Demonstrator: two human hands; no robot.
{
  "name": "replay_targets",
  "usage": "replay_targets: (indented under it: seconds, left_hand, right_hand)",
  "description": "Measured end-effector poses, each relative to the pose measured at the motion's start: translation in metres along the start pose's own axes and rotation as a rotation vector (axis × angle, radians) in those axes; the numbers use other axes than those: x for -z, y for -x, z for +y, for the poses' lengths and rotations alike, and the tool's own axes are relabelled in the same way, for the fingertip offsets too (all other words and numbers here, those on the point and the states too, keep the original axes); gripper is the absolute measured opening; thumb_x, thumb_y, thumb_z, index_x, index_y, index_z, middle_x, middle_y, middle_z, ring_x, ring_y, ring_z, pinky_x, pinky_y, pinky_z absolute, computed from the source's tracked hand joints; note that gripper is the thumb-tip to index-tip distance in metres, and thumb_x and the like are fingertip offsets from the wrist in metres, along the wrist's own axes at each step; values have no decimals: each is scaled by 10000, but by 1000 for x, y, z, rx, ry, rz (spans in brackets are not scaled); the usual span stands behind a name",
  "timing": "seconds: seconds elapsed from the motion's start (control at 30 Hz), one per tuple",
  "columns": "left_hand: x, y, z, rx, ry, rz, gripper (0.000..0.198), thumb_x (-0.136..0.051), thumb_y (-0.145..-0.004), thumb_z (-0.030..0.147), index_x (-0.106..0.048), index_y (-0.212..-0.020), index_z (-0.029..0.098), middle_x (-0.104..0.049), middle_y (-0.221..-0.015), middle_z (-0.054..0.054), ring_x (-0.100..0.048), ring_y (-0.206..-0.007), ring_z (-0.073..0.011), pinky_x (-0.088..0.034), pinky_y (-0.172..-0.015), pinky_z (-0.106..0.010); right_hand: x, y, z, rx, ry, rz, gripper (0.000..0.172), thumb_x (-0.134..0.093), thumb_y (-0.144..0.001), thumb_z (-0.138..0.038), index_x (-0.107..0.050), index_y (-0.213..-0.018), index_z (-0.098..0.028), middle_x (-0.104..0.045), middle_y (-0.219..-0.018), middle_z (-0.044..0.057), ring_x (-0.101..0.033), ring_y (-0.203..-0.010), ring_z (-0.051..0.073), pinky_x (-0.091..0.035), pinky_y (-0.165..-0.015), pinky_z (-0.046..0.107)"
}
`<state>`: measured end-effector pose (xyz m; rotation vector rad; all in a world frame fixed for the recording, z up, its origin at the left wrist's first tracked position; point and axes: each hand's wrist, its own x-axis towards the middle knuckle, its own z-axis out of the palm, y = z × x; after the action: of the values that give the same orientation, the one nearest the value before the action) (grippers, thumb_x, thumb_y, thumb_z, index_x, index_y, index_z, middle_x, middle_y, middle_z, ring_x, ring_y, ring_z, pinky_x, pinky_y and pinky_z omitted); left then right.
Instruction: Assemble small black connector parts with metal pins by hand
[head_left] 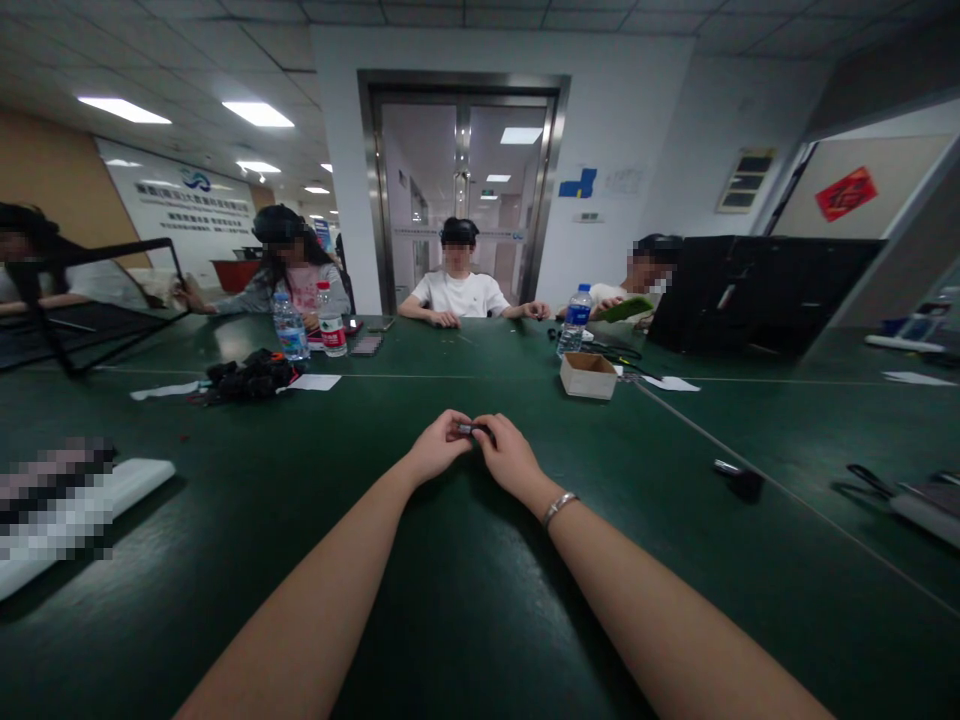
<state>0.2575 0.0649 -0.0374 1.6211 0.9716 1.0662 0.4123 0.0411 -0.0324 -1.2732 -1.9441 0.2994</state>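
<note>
Left grip (437,444) and right grip (513,453) pinch opposite ends of a small black-and-silver object (466,429) over the green surface (457,580). Beyond them stands an open box (588,383).

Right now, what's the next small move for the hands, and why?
Probably ease the left hand back slightly while the right hand steadies the small stick: both hands grip it and hide much of it, so its ends can't be made out.

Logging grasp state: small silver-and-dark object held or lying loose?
Held: the small object is gripped between the left hand and right hand.
</note>
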Motion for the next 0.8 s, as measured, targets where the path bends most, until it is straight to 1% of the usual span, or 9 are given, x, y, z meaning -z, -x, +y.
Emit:
replay_targets:
  seconds: [0.1, 0.17, 0.23, 0.3, 0.4, 0.5, 0.57, 0.7, 0.8]
  left_hand:
    - [-2, 0, 3, 40, -3, 35, 201, -571, -788, 321, -536, -914, 168, -564, -711, 11, -541, -668, -114, -429, -645, -246]
    - [-1, -1, 3, 54, -28, 76, 244, -480, -842, 405, -541, -854, 169, -533, -659, 18, -515, -625, -110, -420, -614, -245]
    - [1, -1, 2, 34, -49, 75, 214, -499, -830, 380, -546, -821, 171, -545, -690, 11, -524, -659, -113, -433, -647, -252]
    - [4, -2, 1, -27, -48, 65, 151, -614, -743, 277, -555, -835, 173, -578, -787, -5, -551, -763, -125, -446, -728, -266]
    - [6, -2, 1, -40, 30, 96, 299, -690, -632, 163, -545, -894, 175, -595, -906, -29, -570, -856, -141, -445, -757, -267]
    - [4, -3, 1, 78, 57, 113, 234, -619, -740, 316, -534, -902, 170, -591, -856, -31, -568, -708, -123, -416, -606, -245]
    - [2, -3, 0, 91, 6, 84, 247, -536, -803, 409, -536, -860, 169, -573, -755, -8, -526, -605, -108, -395, -564, -246]
    - [0, -1, -1, -81, -76, 70, 164, -609, -754, 284, -534, -861, 185, -562, -764, 8, -549, -720, -118, -442, -702, -260]
    - [0, 1, 0, -126, -90, 94, 301, -669, -671, 160, -533, -938, 192, -581, -884, -14, -568, -875, -142, -448, -809, -282]
  right_hand:
    - [0, 0, 1, 7, 3, -1, 177, -459, -893, -206, -609, -986, -190, -592, -966, 61, -551, -910, 164, -430, -831, 297]
    - [0, 0, 1, 15, -1, -3, 180, -457, -894, -208, -609, -989, -193, -591, -967, 59, -551, -904, 162, -432, -829, 298]
    - [0, 0, 0, 21, -1, -4, 177, -464, -891, -212, -611, -988, -198, -591, -960, 57, -551, -902, 161, -433, -829, 301]
    - [0, 0, 0, 12, -1, 5, 175, -467, -888, -211, -614, -982, -198, -592, -955, 57, -551, -899, 161, -433, -829, 305]
    - [1, 0, -1, -6, -7, 14, 173, -466, -891, -219, -616, -975, -199, -596, -955, 56, -553, -900, 161, -432, -830, 306]
    - [1, 1, -1, 7, -4, -4, 179, -460, -897, -230, -611, -988, -198, -595, -962, 56, -553, -899, 162, -433, -823, 303]
    - [0, 1, 0, 20, 2, -11, 178, -458, -897, -224, -612, -983, -198, -591, -955, 55, -551, -894, 161, -433, -819, 300]
    - [-1, 0, 2, 19, 10, -2, 163, -481, -879, -204, -614, -972, -196, -583, -961, 56, -550, -903, 162, -433, -829, 299]
    - [-2, -1, 4, 9, -4, 12, 163, -480, -881, -207, -613, -975, -200, -586, -964, 55, -552, -917, 164, -434, -839, 303]
